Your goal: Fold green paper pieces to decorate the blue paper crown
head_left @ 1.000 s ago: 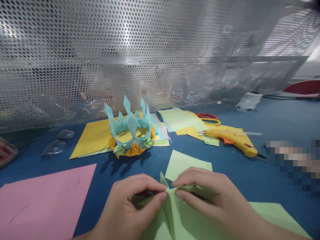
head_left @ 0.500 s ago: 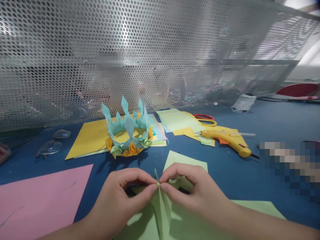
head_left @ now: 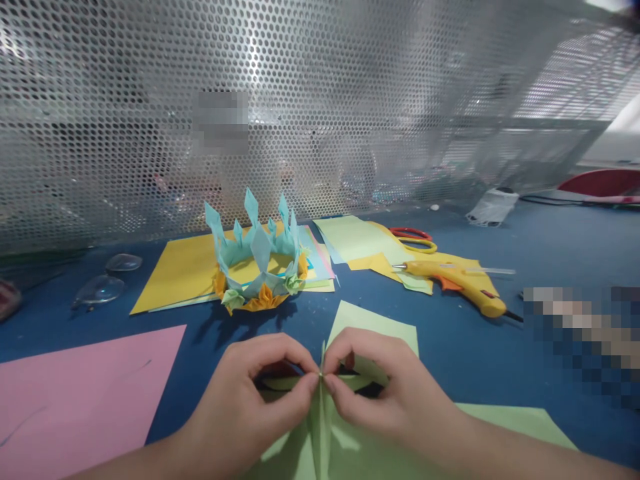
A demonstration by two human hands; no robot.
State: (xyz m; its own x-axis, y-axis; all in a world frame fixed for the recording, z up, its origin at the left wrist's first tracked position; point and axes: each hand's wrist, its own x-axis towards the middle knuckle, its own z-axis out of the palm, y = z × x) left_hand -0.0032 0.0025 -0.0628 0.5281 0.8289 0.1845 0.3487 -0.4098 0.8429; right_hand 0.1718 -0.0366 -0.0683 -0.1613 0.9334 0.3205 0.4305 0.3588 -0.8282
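Note:
Both of my hands pinch a folded light green paper (head_left: pixel 320 433) at the near edge of the blue table. My left hand (head_left: pixel 250 407) has thumb and forefinger closed on the left side of an upright centre crease. My right hand (head_left: pixel 385 393) pinches the right side, fingertips almost touching those of the left. The paper's tip sticks up between the fingertips. A flat light green sheet (head_left: pixel 375 327) lies just behind my right hand.
A light blue paper crown (head_left: pixel 255 257) with orange and green flowers stands on yellow sheets (head_left: pixel 175 277). A pink sheet (head_left: pixel 75 393) lies left. A yellow glue gun (head_left: pixel 457 283), scissors (head_left: pixel 415 238), clear glasses (head_left: pixel 103 287) and a perforated metal screen (head_left: pixel 350 100) lie beyond.
My fingertips have drawn together, squeezing the paper's flaps into a narrow upright crease. The hands have shifted slightly left and nearer.

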